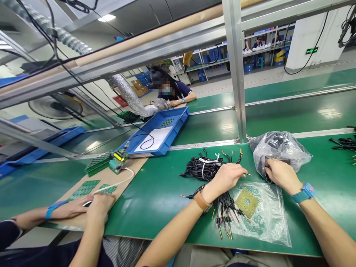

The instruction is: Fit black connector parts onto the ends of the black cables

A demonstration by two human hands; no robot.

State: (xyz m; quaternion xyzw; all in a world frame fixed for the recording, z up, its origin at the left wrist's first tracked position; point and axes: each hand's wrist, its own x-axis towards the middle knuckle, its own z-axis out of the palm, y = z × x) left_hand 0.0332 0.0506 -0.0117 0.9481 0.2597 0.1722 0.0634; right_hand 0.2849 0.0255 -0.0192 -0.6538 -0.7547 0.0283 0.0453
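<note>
My left hand is closed in a pinch on a thin cable, whose coloured wire end sticks out past the fingertips. Behind it lies a tied bundle of black cables. Below are loose black cables with stripped, coloured ends, partly over a flat clear plastic bag. A yellowish square piece with a hole rests on that bag. My right hand has its fingers curled at the mouth of a clear bag holding dark items; what they grip is hidden.
At left, a co-worker's hands work beside green circuit boards and a small device with a lit display. A blue tray stands behind. A metal post rises from the bench; more black cables lie far right.
</note>
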